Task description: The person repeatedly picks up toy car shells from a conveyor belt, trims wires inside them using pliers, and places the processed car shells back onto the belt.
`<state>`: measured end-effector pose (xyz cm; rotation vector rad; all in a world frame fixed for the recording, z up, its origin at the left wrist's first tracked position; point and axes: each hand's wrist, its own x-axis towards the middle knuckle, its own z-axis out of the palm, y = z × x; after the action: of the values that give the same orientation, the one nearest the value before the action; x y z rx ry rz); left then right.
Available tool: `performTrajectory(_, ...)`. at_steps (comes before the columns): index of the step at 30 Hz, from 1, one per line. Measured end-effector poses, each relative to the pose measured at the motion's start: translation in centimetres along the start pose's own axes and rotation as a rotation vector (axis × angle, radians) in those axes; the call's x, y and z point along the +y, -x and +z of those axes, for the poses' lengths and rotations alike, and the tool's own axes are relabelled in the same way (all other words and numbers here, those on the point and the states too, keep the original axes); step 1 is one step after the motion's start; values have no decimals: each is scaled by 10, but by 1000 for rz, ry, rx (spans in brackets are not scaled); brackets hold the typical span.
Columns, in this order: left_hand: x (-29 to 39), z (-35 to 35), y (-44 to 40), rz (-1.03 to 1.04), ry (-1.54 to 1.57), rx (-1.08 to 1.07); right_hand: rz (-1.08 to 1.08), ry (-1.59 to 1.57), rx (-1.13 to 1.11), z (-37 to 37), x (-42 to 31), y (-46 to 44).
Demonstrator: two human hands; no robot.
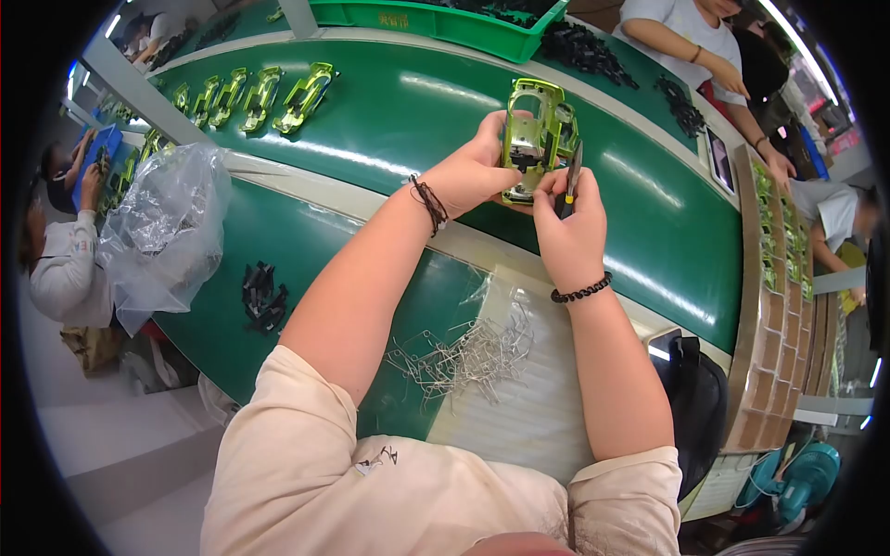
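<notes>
Obstruction noted first: the left hand [477, 171] covers the left flank of the green shell [527, 132] on my remote feed, and its fingers pass behind, out of my sight. The right hand [577, 222] hides most of the handle of a slim dark tool [572, 181] with a yellow band; I cannot tell its exact type. The sleeved person at the upper right of the frame is cut off by the top edge.

Count: one shell held, upward and right of the frame's centre, above the green work surface [371, 111]. I count five further shells [304, 97] in a row at upper left, the leftmost hard to make out. One heap of wire springs [473, 357] lies on the desk [278, 222] at lower centre, with one heap of black parts [263, 296] to its left; both overlap too much for me to count pieces.

Orientation: the held shell's long axis runs nearly upright in the frame, top leaning slightly right; I cannot tell which end is the nose. The left hand is clamped on the shell; the right is closed round the tool, tip upward, beside the shell's lower right corner.
</notes>
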<state>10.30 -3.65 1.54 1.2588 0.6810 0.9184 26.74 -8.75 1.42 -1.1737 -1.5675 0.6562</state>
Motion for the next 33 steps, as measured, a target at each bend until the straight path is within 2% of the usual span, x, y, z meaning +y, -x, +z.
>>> performTrajectory(2,-14,-1,-7,108,-113,-17,3,109,63,-1,3,0)
performTrajectory(3,-14,1,-7,161,-172,-27,55,62,90,1,8,-1)
performTrajectory(5,-13,5,-6,122,-86,-42,159,-31,144,2,19,-3)
performTrajectory(6,-10,9,-6,103,-43,-52,209,129,148,-1,8,-3)
performTrajectory(9,-6,12,-7,180,20,14,-134,431,355,5,40,-6)
performTrajectory(12,-4,18,-9,271,29,141,-97,327,89,-5,19,-2)
performTrajectory(15,-11,15,-13,356,-43,198,-45,438,-71,-5,5,7)
performTrajectory(16,-12,14,-13,379,-74,199,42,428,-61,-3,1,10)
performTrajectory(22,-17,19,-13,373,-218,122,147,450,-114,-12,-2,7)
performTrajectory(28,-15,8,-10,206,-235,9,-219,850,-149,-24,-6,5)
performTrajectory(33,-8,10,-6,128,-212,-6,-325,851,-137,-29,0,5)
